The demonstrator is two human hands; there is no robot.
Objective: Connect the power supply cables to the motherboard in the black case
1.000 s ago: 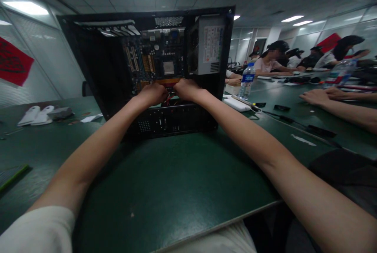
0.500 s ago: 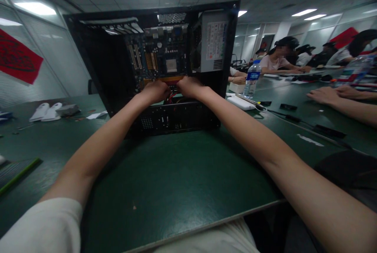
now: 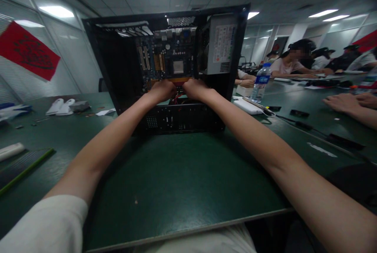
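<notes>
An open black computer case (image 3: 185,119) stands on the table in front of me. Inside it sit a motherboard (image 3: 168,54) and, at the upper right, a silver power supply (image 3: 221,48). My left hand (image 3: 163,90) reaches in, its fingers curled at the lower edge of the board by the orange memory slots (image 3: 180,80). Close beside it my right hand (image 3: 196,88) is closed too, at the other end of those slots. Red and black wires (image 3: 178,98) run just below and between the hands. Whatever the fingertips grip is hidden behind my knuckles.
To the right stand a water bottle (image 3: 260,84) and a white device (image 3: 244,105) with a cable. Another person's hands (image 3: 341,103) rest on the green table (image 3: 179,170). White objects (image 3: 60,107) and a green-edged board (image 3: 26,166) lie left. Other people sit farther back.
The view has shifted slightly left, so the case appears a little farther right. Both hands stay closed at the same place inside it.
</notes>
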